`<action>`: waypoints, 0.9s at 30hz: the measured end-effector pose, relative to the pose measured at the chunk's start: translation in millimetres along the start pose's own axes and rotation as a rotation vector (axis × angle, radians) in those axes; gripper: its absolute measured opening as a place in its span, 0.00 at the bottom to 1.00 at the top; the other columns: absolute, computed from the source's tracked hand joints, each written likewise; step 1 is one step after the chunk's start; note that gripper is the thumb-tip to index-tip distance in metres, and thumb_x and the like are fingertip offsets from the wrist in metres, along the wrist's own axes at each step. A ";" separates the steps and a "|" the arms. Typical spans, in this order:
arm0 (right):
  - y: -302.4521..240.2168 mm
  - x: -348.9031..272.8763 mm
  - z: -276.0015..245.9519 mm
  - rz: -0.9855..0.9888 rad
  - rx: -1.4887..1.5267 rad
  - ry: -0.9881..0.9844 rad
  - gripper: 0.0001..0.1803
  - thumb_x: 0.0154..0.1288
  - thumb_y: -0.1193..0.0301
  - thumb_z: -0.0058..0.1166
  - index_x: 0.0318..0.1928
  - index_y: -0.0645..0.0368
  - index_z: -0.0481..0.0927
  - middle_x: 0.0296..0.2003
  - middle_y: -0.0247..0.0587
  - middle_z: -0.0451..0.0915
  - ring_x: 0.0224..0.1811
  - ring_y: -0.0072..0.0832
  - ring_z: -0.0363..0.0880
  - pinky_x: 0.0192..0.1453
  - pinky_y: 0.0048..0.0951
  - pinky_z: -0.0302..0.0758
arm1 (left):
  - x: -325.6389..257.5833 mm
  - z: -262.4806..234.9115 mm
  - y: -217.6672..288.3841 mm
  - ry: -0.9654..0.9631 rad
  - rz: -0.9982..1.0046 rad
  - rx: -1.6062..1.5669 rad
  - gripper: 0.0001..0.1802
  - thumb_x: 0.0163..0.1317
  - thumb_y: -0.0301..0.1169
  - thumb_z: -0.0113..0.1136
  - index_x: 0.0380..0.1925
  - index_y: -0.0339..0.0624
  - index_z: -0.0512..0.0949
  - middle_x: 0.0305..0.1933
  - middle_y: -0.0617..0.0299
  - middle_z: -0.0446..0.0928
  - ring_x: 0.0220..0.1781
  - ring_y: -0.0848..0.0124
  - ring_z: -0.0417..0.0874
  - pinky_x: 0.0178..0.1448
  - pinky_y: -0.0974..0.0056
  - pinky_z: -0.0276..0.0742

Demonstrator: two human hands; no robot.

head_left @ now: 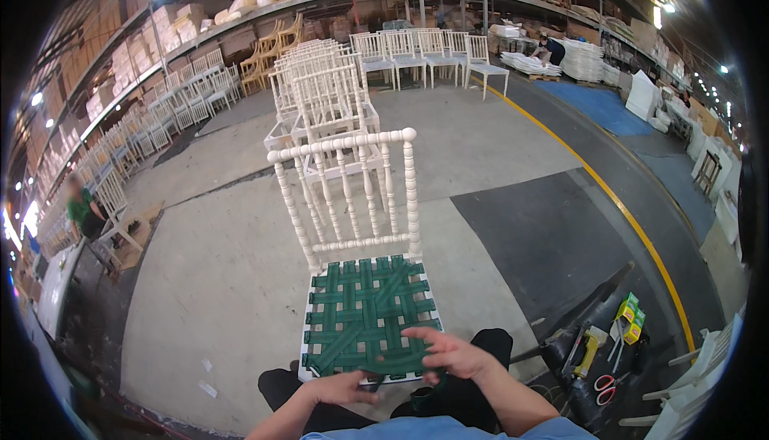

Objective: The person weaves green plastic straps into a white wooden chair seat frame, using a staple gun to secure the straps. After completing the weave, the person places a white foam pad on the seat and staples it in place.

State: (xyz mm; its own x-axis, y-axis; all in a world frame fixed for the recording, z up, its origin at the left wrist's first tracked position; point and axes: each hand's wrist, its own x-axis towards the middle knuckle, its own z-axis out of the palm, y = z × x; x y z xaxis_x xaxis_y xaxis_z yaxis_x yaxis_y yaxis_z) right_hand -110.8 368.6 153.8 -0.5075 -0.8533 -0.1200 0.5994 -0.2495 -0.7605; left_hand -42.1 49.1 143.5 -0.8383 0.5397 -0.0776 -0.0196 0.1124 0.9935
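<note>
Both hands (pixel 400 372) open on green webbing (pixel 364 316), white chair (pixel 352 199), scissors (pixel 606 386) rt

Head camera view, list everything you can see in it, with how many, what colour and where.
Chair: one, white frame with spindle back, centre, right before the person.
Woven seat: one, green straps, on that chair.
Chair stacks: many, white, in rows behind it and along the left.
Wooden chairs: a few, yellowish, far left of centre.
Floor line: one, yellow, running along the right.
Scissors: one pair, red handles, floor at lower right.
Small boxes: two, yellow and green, lower right.
Co-worker: one, green top, far left.
Second co-worker: one, dark top, far back right.
Left hand: at the seat's front edge.
Right hand: open, fingers spread on the green straps.
</note>
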 end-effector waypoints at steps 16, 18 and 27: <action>64.0 74.5 2.0 -0.293 -0.835 0.247 0.31 0.71 0.58 0.71 0.67 0.63 0.80 0.58 0.46 0.86 0.65 0.37 0.83 0.71 0.41 0.75 | 45.9 3.1 13.1 0.790 -0.003 -1.142 0.18 0.84 0.41 0.54 0.61 0.39 0.74 0.54 0.47 0.83 0.50 0.48 0.88 0.59 0.39 0.85; 62.4 84.5 6.6 -0.052 -0.637 0.107 0.24 0.75 0.65 0.67 0.65 0.62 0.80 0.53 0.35 0.86 0.57 0.25 0.82 0.65 0.34 0.77 | 51.6 20.2 7.8 0.763 0.062 -1.228 0.18 0.84 0.41 0.53 0.61 0.39 0.74 0.54 0.47 0.83 0.52 0.48 0.88 0.60 0.40 0.85; 91.5 45.7 -4.2 0.283 -0.405 0.299 0.10 0.79 0.70 0.61 0.47 0.66 0.84 0.31 0.32 0.83 0.30 0.18 0.80 0.35 0.27 0.77 | 28.6 -31.0 -43.4 0.745 -0.401 -0.565 0.15 0.82 0.38 0.58 0.51 0.37 0.83 0.45 0.60 0.87 0.41 0.69 0.88 0.45 0.60 0.86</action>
State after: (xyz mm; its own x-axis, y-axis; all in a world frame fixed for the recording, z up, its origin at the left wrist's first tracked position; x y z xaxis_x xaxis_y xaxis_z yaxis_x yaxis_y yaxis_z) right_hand -81.7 308.8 76.0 -0.5501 -0.6798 -0.4851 0.4827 0.2151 -0.8489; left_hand -82.2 33.8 100.8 -0.8357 -0.1300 -0.5336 -0.4667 -0.3443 0.8147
